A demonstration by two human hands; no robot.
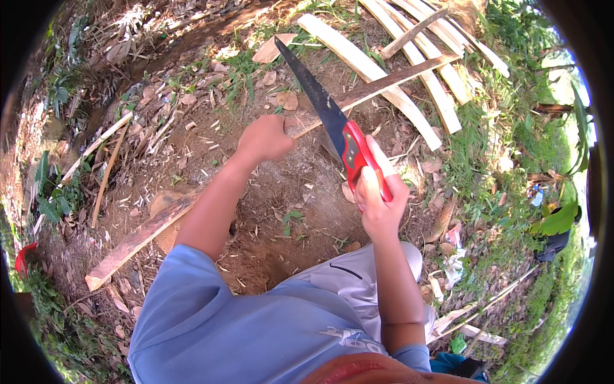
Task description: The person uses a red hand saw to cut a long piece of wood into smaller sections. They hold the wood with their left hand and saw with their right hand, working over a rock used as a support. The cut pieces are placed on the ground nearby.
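Left hand (265,137) has its fingers clamped around the long plank (192,205) to pin it steady; right hand (378,205) fingers wrapped tight on the red-handled saw (332,121), blade crossing the plank just beside the left fingers.

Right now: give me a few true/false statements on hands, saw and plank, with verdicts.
1. The right hand holds a saw by its red handle. True.
2. The left hand rests on the ground, off the plank. False: it grips the plank.
3. The saw blade is dark and crosses the plank beside the left hand. True.
4. The plank lies on a workbench. False: it lies over bare soil and leaf litter.
5. Pale wood slats lie beyond the plank. True.
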